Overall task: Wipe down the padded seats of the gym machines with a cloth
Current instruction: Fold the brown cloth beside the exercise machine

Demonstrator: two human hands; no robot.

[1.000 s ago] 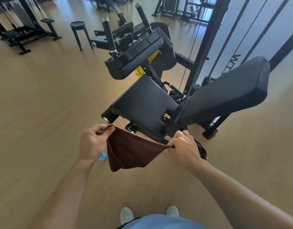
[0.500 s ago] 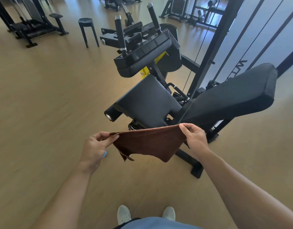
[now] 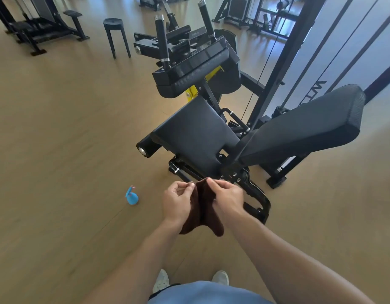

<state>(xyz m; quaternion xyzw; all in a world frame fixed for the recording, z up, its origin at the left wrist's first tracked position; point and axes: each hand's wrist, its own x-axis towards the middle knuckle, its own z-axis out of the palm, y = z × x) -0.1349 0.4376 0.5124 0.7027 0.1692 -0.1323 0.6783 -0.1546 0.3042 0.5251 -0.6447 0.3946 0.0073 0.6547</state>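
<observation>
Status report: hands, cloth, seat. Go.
Left hand and right hand both pinch the cloth, folded between them. Seat untouched, nothing on it. Spray bottle on floor, left.

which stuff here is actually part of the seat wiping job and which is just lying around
Part of the job:
- brown cloth, pinched by the left hand and right hand
- black padded seat
- angled back pad

Just lying about:
- blue spray bottle on the floor
- black stool
- far bench machine

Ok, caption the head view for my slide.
Both hands, left and right, fold a brown terry cloth before the machine's black padded seat.
</observation>
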